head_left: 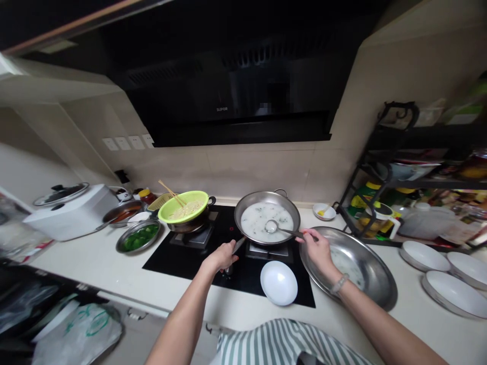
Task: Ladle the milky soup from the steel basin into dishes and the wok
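A steel wok (240, 202) stands on the right burner, holding a white soup (262, 219) with dark green bits in it. My left hand (224, 256) is closed around the wok's handle (239, 245). In my right hand (315, 247) is the handle of a metal ladle (271, 226), its bowl dipped at the soup's surface. Beneath my right forearm lies a large steel basin (375, 268) with some of the same whitish liquid. A white bowl (279, 284) sits on the front of the stove, just below the wok.
A green colander (205, 198) of noodles with chopsticks rests over a pot on the left burner. Green leaves fill a steel dish (120, 248) at left. White bowls (452, 294) stand at right, before a black rack (367, 170). The range hood (236, 91) hangs above.
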Tool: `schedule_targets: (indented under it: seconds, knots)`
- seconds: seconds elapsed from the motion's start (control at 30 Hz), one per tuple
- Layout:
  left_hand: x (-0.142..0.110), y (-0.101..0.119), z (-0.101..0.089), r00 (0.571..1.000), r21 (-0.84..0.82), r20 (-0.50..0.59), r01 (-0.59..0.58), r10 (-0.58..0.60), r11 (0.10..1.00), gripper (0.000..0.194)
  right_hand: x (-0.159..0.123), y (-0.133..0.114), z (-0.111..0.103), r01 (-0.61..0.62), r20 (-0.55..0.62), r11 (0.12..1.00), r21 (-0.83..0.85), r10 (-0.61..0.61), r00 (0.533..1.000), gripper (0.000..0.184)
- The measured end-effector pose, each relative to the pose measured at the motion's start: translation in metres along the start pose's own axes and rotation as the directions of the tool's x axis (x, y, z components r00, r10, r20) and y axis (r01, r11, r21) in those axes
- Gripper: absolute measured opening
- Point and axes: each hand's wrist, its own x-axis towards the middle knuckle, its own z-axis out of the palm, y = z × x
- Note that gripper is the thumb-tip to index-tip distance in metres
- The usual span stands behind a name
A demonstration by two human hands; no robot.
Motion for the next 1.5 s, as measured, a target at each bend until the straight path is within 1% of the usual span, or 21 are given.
schedule_targets:
  seconds: [0.13,0.43,0.6,0.83,1.23,1.5]
  knots:
    - [-0.001,0.000,-0.001,1.000,-0.006,-0.003,-0.004,0.004,1.000,0.043,0.004,0.003,-0.007,-0.044,-0.097,0.995,0.094,0.053,0.994,0.022]
    - [0.000,-0.002,0.001,1.000,0.016,-0.020,-0.016,0.017,1.000,0.047,-0.001,-0.004,-0.016,-0.057,-0.184,0.966,0.251,0.106,0.977,0.009]
    - [0.002,-0.004,0.003,0.999,0.061,-0.048,-0.018,0.021,0.998,0.045,-0.003,-0.006,-0.019,-0.068,-0.205,0.956,0.286,0.131,0.970,0.007]
    - [0.003,-0.003,0.003,0.998,0.106,-0.051,-0.016,0.021,0.994,0.041,-0.002,-0.004,-0.024,-0.077,-0.232,0.941,0.329,0.159,0.959,0.009]
    - [0.000,0.001,0.001,0.999,0.075,-0.047,0.001,0.003,0.997,0.040,0.000,-0.001,-0.030,-0.080,-0.227,0.931,0.356,0.169,0.959,0.008]
    - [0.003,-0.002,0.003,0.999,0.068,-0.038,-0.007,0.010,0.998,0.043,-0.003,-0.007,-0.036,-0.123,-0.199,0.912,0.391,0.214,0.956,0.010]
